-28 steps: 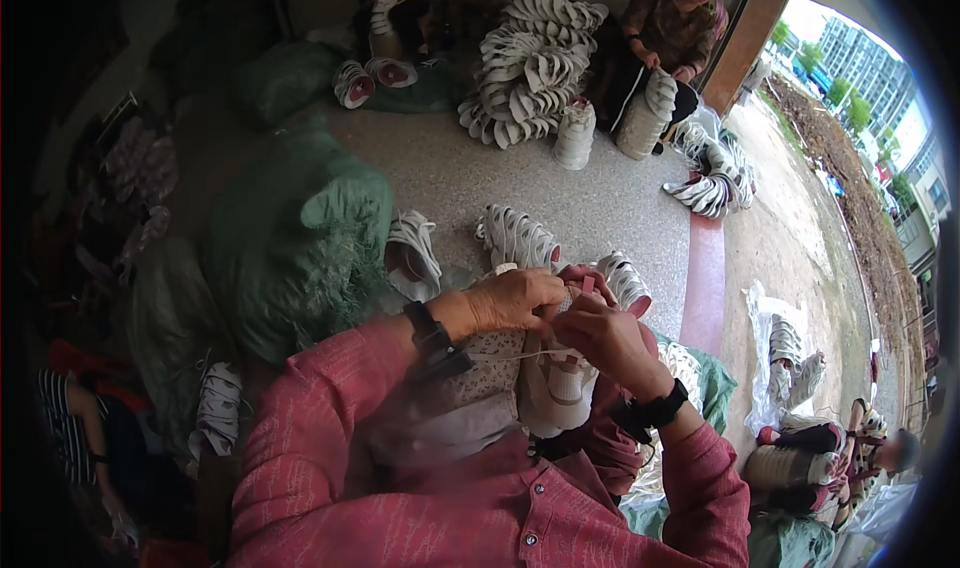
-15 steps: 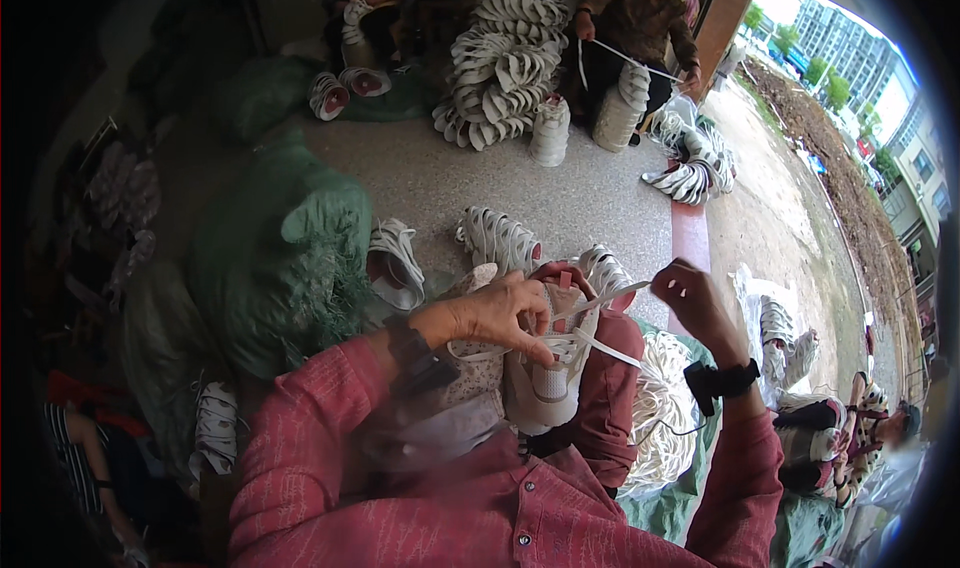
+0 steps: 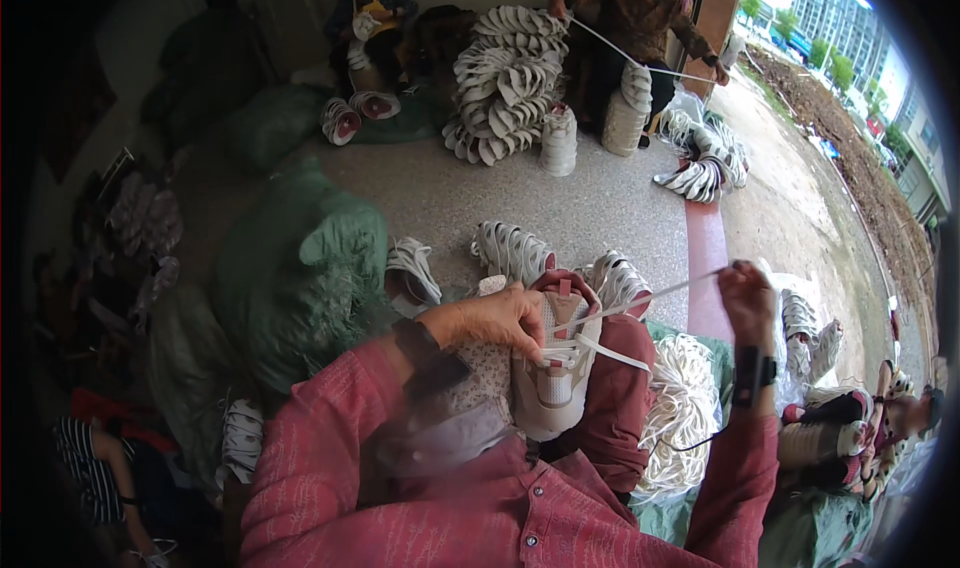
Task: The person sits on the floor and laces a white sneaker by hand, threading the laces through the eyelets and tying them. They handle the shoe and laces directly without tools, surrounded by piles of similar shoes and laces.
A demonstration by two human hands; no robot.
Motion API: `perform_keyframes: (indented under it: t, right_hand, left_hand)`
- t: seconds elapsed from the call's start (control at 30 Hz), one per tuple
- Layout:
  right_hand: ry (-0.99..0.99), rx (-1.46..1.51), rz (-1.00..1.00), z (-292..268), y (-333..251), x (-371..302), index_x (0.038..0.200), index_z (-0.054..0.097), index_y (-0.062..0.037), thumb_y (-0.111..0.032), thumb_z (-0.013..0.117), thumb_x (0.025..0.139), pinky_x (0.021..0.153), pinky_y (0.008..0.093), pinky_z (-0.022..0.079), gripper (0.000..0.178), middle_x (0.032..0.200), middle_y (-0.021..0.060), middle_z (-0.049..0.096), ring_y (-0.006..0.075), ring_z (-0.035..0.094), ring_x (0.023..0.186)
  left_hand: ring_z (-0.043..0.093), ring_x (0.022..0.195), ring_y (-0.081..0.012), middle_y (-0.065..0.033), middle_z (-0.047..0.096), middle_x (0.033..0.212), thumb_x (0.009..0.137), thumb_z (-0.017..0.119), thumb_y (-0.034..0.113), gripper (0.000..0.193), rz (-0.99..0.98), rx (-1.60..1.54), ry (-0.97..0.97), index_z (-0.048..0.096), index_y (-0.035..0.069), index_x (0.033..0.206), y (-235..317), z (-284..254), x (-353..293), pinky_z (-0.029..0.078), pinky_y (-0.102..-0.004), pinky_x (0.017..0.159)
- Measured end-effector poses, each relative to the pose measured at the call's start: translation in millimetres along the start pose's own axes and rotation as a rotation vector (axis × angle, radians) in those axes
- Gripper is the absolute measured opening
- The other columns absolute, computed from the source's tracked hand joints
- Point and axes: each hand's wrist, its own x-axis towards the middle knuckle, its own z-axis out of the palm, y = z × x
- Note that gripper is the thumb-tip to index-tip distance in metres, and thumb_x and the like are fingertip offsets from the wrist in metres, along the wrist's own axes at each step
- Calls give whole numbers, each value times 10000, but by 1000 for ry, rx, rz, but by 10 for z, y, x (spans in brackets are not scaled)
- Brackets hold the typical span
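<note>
A white and beige shoe upper (image 3: pixel 551 396) with a dark red lining rests upright over my lap, its toe toward me. My left hand (image 3: pixel 497 322) is closed at its left side, thumb and fingers pinching by the laced rows. Out to the right, my right hand (image 3: pixel 747 296) is closed on one end of a white shoelace (image 3: pixel 655 296), which runs taut from the upper's eyelets. The lace's other end hangs loose over the upper's right side, across my red trouser leg (image 3: pixel 612 400).
A heap of white laces (image 3: pixel 682 408) lies on green sheeting at my right. Rows of nested shoe uppers (image 3: pixel 512 251) stand just beyond my knees. A big green sack (image 3: pixel 300 268) bulges at left. Two people (image 3: pixel 640 28) sit at the back beside a tall pile of uppers (image 3: pixel 510 83).
My right hand has moved outward to the right, drawing a longer stretch of lace out of the upper. My left hand stays at the upper. The view has shifted slightly.
</note>
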Motion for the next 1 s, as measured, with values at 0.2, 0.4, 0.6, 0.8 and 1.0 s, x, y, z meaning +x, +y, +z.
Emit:
perform_keyframes:
  t: [0.2, 0.4, 0.6, 0.8, 1.0]
  right_hand:
    - [465, -39, -338, -314, -1614, -501, 797, 422, -53, -53, 460, 885, 591, 341, 407, 96, 686, 47, 394, 171, 389, 614]
    - [-184, -75, -324, 602, -1177, -895, 787, 450, -46, -54, 518, 880, 644, 300, 364, 116, 709, 37, 403, 143, 375, 614]
    - [-1120, -661, 30, 2381, -89, -1493, 754, 509, -88, -406, 530, 981, 448, 257, 390, 391, 608, 3, 508, 129, 450, 438]
    - [-254, -1650, -392, 1794, 520, -1418, 736, 585, -24, -121, 440, 913, 653, 300, 460, 249, 731, 58, 599, 160, 575, 664]
    - [-201, -1968, 21, 828, 1573, -978, 1071, 648, -15, -203, 588, 958, 850, 366, 478, 227, 1028, 152, 660, 322, 618, 967]
  left_hand:
    - [488, 1027, -200, -50, 539, 1026, 757, 798, 296, 280, 75, -68, 24, 763, 140, 987, -59, 38, 86, 396, -328, 927]
    - [544, 881, -81, 27, 591, 937, 856, 720, 198, 317, 20, -529, 105, 689, 125, 1164, -222, 66, 58, 459, -252, 786]
    - [581, 846, -56, 8, 670, 995, 904, 672, 148, 218, 50, -531, 288, 692, 79, 1110, -201, -55, 108, 500, -224, 715]
    - [630, 817, -94, -36, 681, 951, 902, 656, 110, 139, 118, -351, 333, 677, 31, 1014, -2, -108, 314, 539, -248, 708]
    - [582, 766, -105, -16, 651, 855, 860, 736, 390, 376, -38, -166, 349, 681, 48, 1006, -274, -67, 505, 468, -263, 662]
